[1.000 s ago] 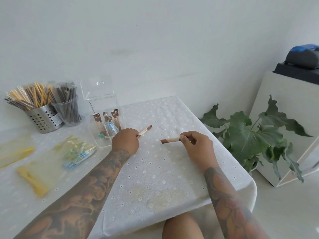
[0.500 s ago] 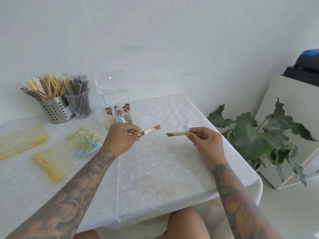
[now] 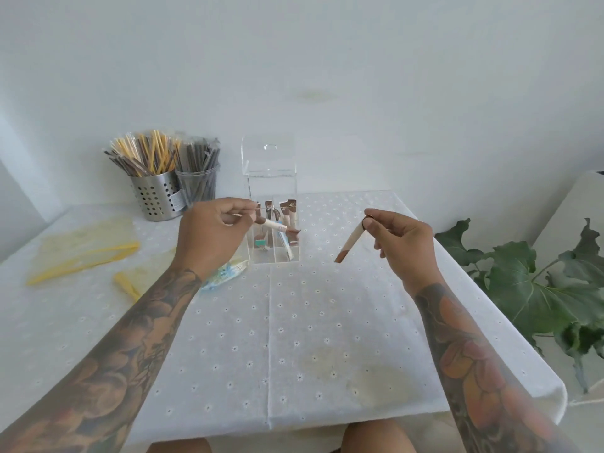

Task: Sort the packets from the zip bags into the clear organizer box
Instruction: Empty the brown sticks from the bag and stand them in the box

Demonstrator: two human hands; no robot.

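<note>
A clear organizer box (image 3: 274, 223), lid up, stands on the table (image 3: 294, 322). The left hand (image 3: 209, 237) pinches a brown-tipped packet (image 3: 276, 226) over it; the right hand (image 3: 402, 246), raised beside, pinches another packet (image 3: 349, 245) hanging down.

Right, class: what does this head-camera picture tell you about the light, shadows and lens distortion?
Head view: soft, even daylight, with hardly any shadow under the hands; the wide lens bends the table edge and splays the forearms; the clear box nearly vanishes against the white wall; the plant looks slightly soft.
</note>
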